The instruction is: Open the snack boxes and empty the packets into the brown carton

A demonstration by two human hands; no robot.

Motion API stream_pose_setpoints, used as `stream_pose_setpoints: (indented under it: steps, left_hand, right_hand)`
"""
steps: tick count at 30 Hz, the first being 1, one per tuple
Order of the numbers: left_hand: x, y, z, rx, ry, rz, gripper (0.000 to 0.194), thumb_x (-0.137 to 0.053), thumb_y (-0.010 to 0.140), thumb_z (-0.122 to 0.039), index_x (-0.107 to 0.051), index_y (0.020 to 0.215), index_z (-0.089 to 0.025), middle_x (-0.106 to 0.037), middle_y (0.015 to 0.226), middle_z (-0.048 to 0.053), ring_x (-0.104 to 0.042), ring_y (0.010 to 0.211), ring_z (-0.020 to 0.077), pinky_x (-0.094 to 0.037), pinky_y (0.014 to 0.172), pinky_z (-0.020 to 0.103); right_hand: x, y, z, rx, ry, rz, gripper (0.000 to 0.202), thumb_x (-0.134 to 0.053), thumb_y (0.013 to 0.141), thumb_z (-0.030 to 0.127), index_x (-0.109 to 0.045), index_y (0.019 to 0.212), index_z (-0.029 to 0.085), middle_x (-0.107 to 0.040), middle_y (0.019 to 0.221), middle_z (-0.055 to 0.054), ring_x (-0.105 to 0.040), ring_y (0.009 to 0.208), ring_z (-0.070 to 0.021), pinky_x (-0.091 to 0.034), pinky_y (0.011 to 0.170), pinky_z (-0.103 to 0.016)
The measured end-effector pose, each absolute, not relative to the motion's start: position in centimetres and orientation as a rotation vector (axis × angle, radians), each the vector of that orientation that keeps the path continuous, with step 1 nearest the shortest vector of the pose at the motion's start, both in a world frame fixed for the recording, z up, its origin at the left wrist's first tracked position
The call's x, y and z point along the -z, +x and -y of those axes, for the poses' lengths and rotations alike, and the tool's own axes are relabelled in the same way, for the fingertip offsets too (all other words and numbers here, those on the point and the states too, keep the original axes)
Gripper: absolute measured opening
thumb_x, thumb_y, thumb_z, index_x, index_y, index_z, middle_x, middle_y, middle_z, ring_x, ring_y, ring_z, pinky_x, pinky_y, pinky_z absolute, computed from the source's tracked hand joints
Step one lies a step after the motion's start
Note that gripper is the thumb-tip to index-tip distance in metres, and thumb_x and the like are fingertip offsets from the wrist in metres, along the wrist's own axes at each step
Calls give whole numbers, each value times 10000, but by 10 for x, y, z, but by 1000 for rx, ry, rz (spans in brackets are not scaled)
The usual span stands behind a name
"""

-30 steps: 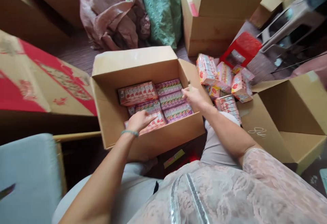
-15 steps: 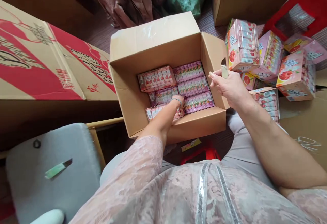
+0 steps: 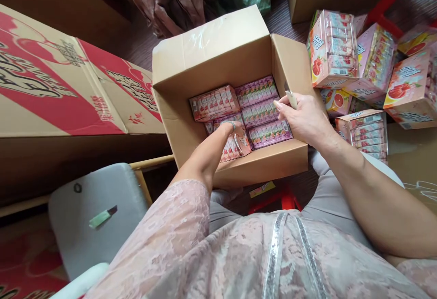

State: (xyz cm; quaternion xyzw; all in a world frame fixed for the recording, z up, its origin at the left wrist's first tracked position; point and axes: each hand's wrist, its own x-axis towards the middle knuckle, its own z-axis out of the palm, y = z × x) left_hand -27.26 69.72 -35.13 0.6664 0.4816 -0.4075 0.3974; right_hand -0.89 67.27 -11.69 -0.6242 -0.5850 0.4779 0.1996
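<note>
My left hand [image 3: 236, 128] reaches into an open cardboard carton [image 3: 235, 174] and grips a pink candy box [image 3: 235, 149] near its front wall. The fingers are partly hidden. That box looks slightly tilted. Behind it lies another pink candy box [image 3: 215, 103], beside a column of purple candy boxes [image 3: 261, 112] on the right. My right hand [image 3: 305, 117] is closed around a small knife [image 3: 291, 98] with a pale handle, its dark blade pointing up over the carton's right side.
Several fruit-print candy boxes [image 3: 372, 62] are heaped to the right, with one more box [image 3: 367, 133] nearer my knee. A grey stool [image 3: 119, 190] at left carries a second knife [image 3: 100, 218]. Large red-printed cartons [image 3: 102, 80] stand on the left; a red stool [image 3: 382, 17] is at upper right.
My left hand has shifted the pink candy box, which now sits more tilted and to the right. The knife in my right hand has turned so its blade shows. The whole view has shifted slightly.
</note>
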Motion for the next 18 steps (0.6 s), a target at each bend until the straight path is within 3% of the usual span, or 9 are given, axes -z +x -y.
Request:
stream_pose_setpoints:
  steps: [7,12,14,18]
  left_hand:
    - [276,-305,-670,1073,1704,-1263,1082,-891,619,-398,-473,1600,-212,-731,1334,151,-632,1309,373,-518,1077,390]
    - [245,-317,-653,1107,1772,-1260,914,-887,564,-302,-603,1423,-173,-645,1411,185,-611,1300,371,-443,1169,465]
    - [239,-317,-647,1120,1773,-1287,857,-911,567,-371,-648,1364,-193,-602,1431,204,-604,1283,400,-472,1127,493]
    - [231,-321,-629,1049,1682,-1566,772,-823,684,-757,-735,1185,-176,-595,1378,222,-593,1278,422,-508,1080,467]
  right_hand:
    - [116,-13,-668,-1383,-1571,1571,283,-699,956,333,-603,724,204,-613,706,-23,-591,766,-189,-411,729,-305]
    - [115,-11,-663,-1385,-1529,1537,284,-712,950,318,-585,720,210,-579,692,-18,-580,783,-197,-403,730,-310]
    - [113,-10,-662,-1379,-1517,1532,277,-712,950,316,-586,727,211,-581,702,-21,-582,795,-202,-407,736,-313]
    - [111,-10,-663,-1333,-1504,1562,265,-691,960,305,-593,732,215,-592,719,-28,-595,822,-214,-423,751,-323]
